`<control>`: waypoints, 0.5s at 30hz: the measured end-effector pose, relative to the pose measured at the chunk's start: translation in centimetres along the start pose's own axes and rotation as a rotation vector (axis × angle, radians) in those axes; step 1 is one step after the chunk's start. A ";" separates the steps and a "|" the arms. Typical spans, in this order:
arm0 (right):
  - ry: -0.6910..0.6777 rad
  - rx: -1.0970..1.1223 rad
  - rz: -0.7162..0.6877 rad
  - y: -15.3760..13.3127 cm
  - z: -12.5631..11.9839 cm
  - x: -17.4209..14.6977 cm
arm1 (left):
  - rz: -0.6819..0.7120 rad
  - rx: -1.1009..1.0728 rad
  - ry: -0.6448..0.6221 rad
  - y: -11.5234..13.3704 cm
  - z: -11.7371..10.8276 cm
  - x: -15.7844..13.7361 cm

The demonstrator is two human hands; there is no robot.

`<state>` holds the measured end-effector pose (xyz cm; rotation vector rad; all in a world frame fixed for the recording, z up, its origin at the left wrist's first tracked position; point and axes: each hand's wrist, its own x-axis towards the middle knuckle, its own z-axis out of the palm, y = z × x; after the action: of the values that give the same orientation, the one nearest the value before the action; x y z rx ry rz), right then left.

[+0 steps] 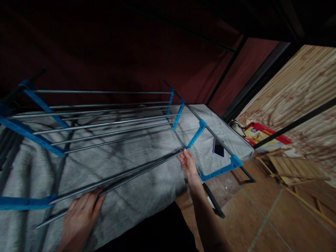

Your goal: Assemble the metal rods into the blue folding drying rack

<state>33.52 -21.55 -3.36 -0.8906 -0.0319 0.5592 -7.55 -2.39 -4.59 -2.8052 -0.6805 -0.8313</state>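
A rack of thin metal tubes joined by blue plastic brackets (pixel 192 135) lies across a grey blanket (pixel 157 182). Two loose-looking metal tubes (pixel 147 167) run close together along its near side. My left hand (pixel 82 211) is closed over the nearer one, toward its left end, which sticks out past the fingers. At the other end, the fingertips of my right hand (pixel 188 162) pinch a tube beside a blue bracket. The exact contact of that tube end with the bracket is hard to make out. Several tubes (pixel 110 123) bridge the brackets farther back.
A phone (pixel 218 148) lies on the bed behind the rack's right side rail. Dark metal posts (pixel 228 71) and a dark red curtain (pixel 118 52) stand behind. To the right are a red and yellow box (pixel 262 134) and a folded wooden chair (pixel 291 169) on the tiled floor.
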 end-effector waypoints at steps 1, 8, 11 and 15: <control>-0.005 0.002 -0.001 0.0 0.0 0.0 | -0.003 -0.003 0.017 0.0 0.1 0.0; -0.046 0.008 -0.016 -0.2 0.5 -0.3 | -0.011 -0.011 0.066 0.1 -0.1 0.3; -0.057 -0.009 -0.011 -0.3 0.6 -0.3 | -0.029 -0.014 0.053 0.4 -0.4 0.4; -0.049 -0.016 -0.005 -0.3 0.6 -0.2 | -0.058 -0.104 0.009 0.3 -0.4 0.4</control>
<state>33.33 -21.38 -2.71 -0.8924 -0.0826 0.5768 -7.33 -2.67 -4.02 -2.8836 -0.7413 -0.9144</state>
